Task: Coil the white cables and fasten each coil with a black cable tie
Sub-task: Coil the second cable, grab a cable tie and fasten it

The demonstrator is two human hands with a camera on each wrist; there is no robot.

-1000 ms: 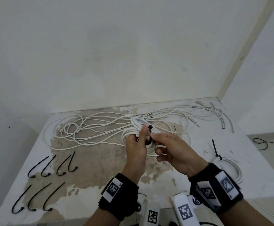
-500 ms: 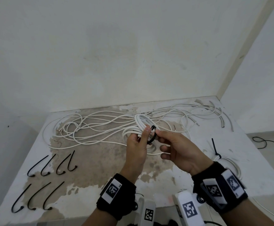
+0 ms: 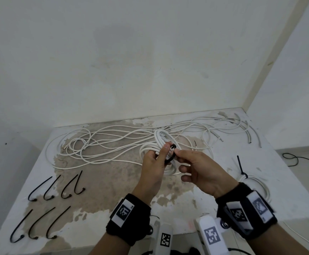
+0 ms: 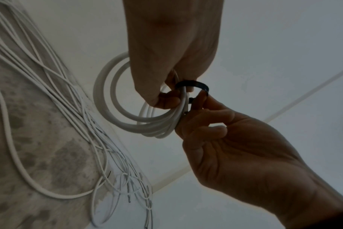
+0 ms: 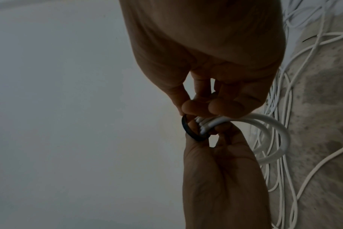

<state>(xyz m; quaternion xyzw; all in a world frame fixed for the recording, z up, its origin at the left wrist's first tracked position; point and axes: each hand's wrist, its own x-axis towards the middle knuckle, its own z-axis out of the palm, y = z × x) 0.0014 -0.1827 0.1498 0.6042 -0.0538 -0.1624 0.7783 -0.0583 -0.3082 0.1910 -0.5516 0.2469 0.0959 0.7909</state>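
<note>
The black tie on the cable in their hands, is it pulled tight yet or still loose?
Loose. The black tie curves in a wide loop standing off the white coil, with a gap showing.

Spare ties (image 3: pixel 47 207) lie left of loose cables (image 3: pixel 104 144), tied coil (image 3: pixel 254 184) right.

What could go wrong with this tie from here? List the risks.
1. The black cable tie is still a wide loop around the coil; if the left hand loosens its grip, turns may spring out.
2. The right hand only pinches the tie's end, so it may slip.
</note>
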